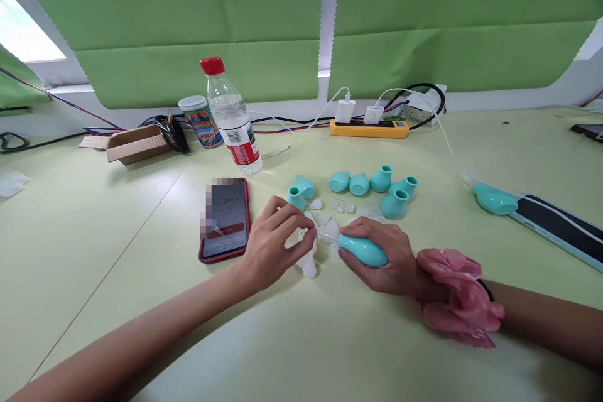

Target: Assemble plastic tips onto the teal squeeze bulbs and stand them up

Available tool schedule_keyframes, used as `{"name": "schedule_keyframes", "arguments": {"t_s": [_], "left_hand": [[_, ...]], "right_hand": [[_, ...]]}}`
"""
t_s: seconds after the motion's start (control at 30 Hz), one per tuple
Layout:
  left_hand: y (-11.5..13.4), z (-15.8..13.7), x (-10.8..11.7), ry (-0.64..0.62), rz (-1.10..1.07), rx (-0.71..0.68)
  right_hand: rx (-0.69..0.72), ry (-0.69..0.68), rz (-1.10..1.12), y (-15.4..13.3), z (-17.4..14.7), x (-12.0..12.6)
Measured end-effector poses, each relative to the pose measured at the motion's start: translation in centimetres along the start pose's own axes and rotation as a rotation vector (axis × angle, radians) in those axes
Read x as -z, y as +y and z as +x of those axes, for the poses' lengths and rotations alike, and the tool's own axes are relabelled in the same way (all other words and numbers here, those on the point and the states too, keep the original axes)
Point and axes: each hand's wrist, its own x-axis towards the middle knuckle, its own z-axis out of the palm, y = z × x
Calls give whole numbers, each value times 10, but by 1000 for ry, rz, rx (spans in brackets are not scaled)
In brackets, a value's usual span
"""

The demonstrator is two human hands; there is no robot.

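Head view: a table (141, 326) runs back to green blinds (198, 25). Along the rear sit an open carton (139, 144) with a black cord (172, 132) over its end, a can (202, 122), and a red-capped bottle (233, 122). Further right lies an orange strip (369, 130) with two white chargers (345, 111) plugged in. A phone (225, 220) lies face up just left of the left hand (277, 242). At the far right, a loose teal bulb (494, 199) lies against the end of a dark slab (560, 226).

Closest to the work, two bulbs (296, 199) stand just beyond the left fingers, and a group of five (380, 179) spreads beyond the right hand (384, 254). White scraps (308, 260) lie under and between the hands, with a small clear part (343, 206) just behind.

Right fingers and thumb are wrapped around the held bulb (365, 251), its narrow end pointing toward the left hand. A clear piece (327, 235) sits at that end, between both hands. Left thumb and forefinger nearly meet beside its other end; whether they grip it, I cannot tell. A pink scrunchie (459, 295) circles the right wrist.
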Motion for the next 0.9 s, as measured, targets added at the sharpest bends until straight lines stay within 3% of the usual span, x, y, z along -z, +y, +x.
{"name": "schedule_keyframes", "arguments": {"t_s": [0.13,0.2,0.27,0.37,0.47,0.6,0.9], "left_hand": [[-11,-13,-15,-199,-13,167],[-13,-16,-17,-210,-33,200],[-11,-15,-14,-137,-73,200],[0,-12,-4,-56,-164,82],[18,-12,3,-155,-112,-168],[36,-17,0,-262,33,-206],[43,-24,-4,-189,-249,-369]], "right_hand": [[-82,29,16,3,1,-2],[-88,8,19,4,2,-2],[-80,-30,29,2,3,-1],[-55,-72,44,-8,4,4],[-39,-165,87,-25,1,9],[-101,-285,175,-46,-6,15],[-95,-565,497,-47,10,32]]}}
